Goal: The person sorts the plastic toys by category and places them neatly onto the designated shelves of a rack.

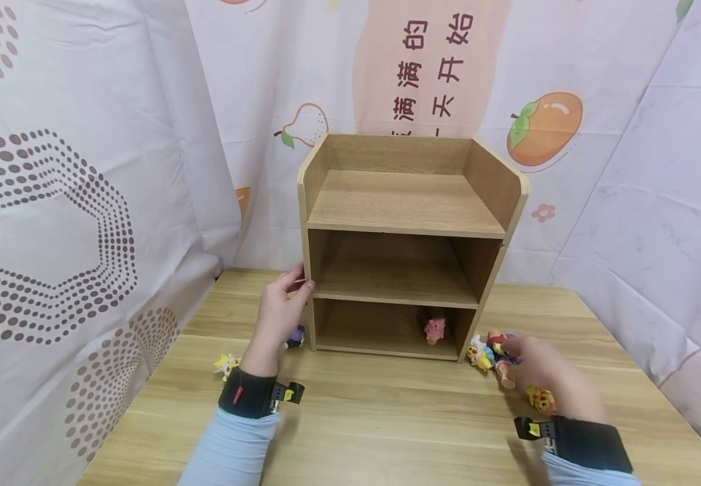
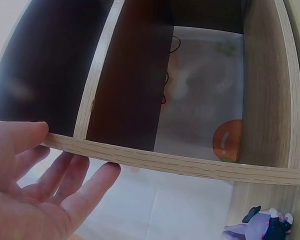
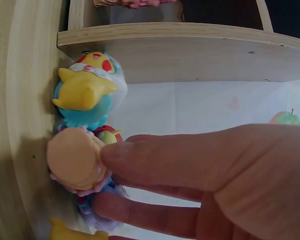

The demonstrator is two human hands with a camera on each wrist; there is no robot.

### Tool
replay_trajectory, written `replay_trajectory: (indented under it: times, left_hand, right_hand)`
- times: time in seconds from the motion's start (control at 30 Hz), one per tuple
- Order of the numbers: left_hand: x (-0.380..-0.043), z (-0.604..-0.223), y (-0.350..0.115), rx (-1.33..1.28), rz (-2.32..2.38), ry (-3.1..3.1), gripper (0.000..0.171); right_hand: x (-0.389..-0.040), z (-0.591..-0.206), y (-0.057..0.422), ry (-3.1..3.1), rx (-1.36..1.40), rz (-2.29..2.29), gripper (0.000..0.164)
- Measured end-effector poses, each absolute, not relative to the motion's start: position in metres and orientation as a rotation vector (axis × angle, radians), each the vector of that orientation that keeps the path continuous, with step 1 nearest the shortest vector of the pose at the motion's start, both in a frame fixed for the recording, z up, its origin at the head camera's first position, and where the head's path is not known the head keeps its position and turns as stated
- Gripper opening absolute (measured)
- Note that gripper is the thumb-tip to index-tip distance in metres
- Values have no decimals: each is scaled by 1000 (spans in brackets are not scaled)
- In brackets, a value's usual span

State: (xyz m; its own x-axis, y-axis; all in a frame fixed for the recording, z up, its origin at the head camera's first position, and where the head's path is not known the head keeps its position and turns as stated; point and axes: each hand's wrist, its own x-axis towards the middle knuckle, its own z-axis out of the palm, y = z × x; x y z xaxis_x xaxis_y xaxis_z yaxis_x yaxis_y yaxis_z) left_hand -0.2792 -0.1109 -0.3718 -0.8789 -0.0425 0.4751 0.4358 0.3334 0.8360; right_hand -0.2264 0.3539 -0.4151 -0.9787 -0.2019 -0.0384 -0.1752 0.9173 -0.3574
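Observation:
A wooden shelf unit [image 1: 411, 202] stands upright on the table with a pink figurine [image 1: 434, 330] on its bottom level. My left hand [image 1: 280, 307] holds the shelf's left side panel, the thumb on the front edge and the fingers along the outer face. At the shelf's lower right lies a cluster of small figurines. My right hand [image 1: 545, 371], blurred in the head view, reaches over them. In the right wrist view its thumb tip meets a figurine with a round peach base [image 3: 72, 157], with the fingers stretched out behind. A yellow figurine in turquoise and white [image 3: 85, 92] lies beside it.
A purple and black figurine [image 2: 270, 225] lies left of the shelf, and a yellow and white one [image 1: 226, 365] farther left. An orange-yellow figurine [image 1: 541, 399] is close under my right wrist. Printed cloth [image 1: 253, 81] hangs behind the table [image 1: 387, 418].

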Motion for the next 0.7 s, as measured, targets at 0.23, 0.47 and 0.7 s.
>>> replay_trajectory:
  times: [0.23,0.47,0.7]
  left_hand:
    - [-280,-372,-111,-360,-1572,-2173,41]
    - [-280,-373,-111,-360,-1588,-2174,41]
    - [-281,-373,-112,-346,-1600,-2179,42]
  right_hand:
    - [-227,-419,351,3001,-310,-525,52]
    - [-229,-422,351,2972,-263,-524,63]
    - [-230,-424,350,2986,-308,-512,68]
